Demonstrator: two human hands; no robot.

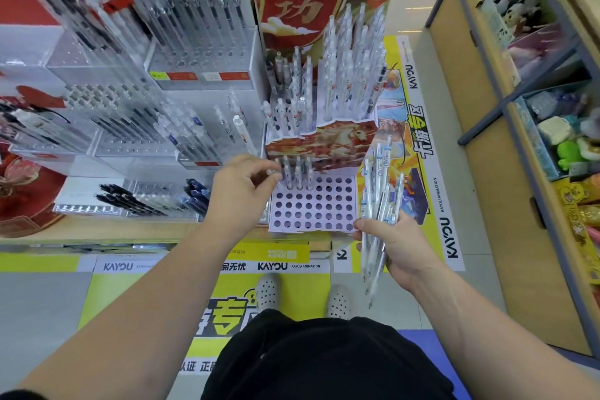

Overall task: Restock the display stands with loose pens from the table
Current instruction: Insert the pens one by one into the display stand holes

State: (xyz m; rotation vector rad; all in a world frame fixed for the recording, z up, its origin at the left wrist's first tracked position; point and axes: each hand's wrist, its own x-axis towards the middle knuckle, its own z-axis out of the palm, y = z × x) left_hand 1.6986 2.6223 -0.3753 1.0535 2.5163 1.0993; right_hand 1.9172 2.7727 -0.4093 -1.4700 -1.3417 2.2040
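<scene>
Pens (378,201): clear glossy plastic. Stand (328,204): matt perforated card. Cases (201,75): clear acrylic. Shelving (480,127): wood-look, smooth.

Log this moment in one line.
left hand: pinching pen at holed tray | right hand: gripping pen bundle | tray holes: mostly empty

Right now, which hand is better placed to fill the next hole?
Left: the left hand pinches a pen at the holed stand; the right hand grips the bundle of pens.

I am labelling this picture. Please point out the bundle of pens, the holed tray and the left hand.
bundle of pens (377,187), head view, middle of the barrels.
holed tray (311,229), head view, its front rim.
left hand (243,190), head view, back of the hand.
</scene>
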